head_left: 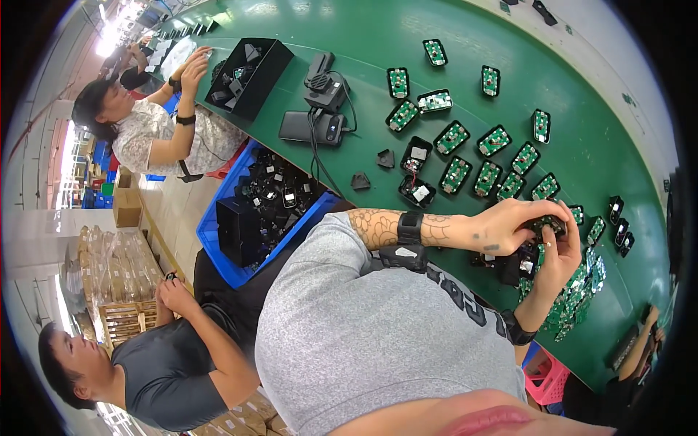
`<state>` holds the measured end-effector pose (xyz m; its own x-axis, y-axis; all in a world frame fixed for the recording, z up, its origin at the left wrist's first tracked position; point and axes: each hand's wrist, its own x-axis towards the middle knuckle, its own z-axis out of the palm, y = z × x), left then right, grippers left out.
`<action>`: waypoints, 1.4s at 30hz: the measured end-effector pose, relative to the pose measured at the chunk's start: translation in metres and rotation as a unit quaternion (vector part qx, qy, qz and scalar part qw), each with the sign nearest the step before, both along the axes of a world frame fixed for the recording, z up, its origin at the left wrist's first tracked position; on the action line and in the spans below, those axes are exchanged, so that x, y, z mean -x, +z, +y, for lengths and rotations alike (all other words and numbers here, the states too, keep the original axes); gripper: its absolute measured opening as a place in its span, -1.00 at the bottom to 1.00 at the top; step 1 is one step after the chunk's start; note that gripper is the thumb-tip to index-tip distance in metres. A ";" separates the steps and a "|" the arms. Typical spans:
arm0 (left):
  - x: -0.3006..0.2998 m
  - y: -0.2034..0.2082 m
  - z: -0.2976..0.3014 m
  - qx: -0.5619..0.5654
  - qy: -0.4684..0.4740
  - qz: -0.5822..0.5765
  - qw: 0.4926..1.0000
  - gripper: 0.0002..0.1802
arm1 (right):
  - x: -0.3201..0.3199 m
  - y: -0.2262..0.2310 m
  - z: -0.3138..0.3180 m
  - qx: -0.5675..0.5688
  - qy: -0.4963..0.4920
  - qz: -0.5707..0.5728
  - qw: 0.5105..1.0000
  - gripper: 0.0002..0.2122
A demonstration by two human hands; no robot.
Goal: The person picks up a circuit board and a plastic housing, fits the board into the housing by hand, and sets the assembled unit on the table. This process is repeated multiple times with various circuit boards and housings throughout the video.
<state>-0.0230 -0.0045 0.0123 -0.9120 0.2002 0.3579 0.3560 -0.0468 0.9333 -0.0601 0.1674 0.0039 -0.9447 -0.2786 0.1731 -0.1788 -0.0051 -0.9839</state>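
Note:
Both hands meet over the right part of the green table around a small black casing with a green circuit board (547,223). My left hand (505,224) reaches in from the left, its thumb and fingers closed on the casing. From below, my right hand (558,263) grips the same piece, fingertips pressed on it. The fingers partly cover the casing. Beneath the hands lie loose black parts (502,267), partly hidden. A heap of bare green circuit boards (574,305) spreads beside my right wrist. Several black casings with boards inside (488,179) lie just beyond my left hand.
On the green table (349,36) stand a black box of parts (265,76) and a cabled black device (311,127). A blue bin (211,243) of black pieces sits at the table's left edge. Two people work on the left. A pink basket (550,379) stands below.

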 end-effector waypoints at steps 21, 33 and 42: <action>0.020 -0.022 -0.014 -0.291 -0.071 -0.346 0.889 -0.34 | -0.007 -0.012 -0.022 -0.120 -0.106 0.254 0.954 -0.78; 0.016 -0.003 -0.017 -0.086 0.095 -0.153 0.980 -0.56 | 0.000 0.016 -0.018 -0.206 -0.024 0.214 0.955 -0.86; 0.012 0.001 -0.014 0.007 0.098 -0.110 0.989 -0.55 | 0.001 0.014 -0.013 -0.192 0.024 0.219 0.956 -0.87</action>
<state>-0.0354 -0.0185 0.0134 -0.9893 0.0154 0.1452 0.1454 0.0165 0.9892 -0.0609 0.1544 0.0177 -0.7902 -0.4419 0.4246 -0.5820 0.3242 -0.7457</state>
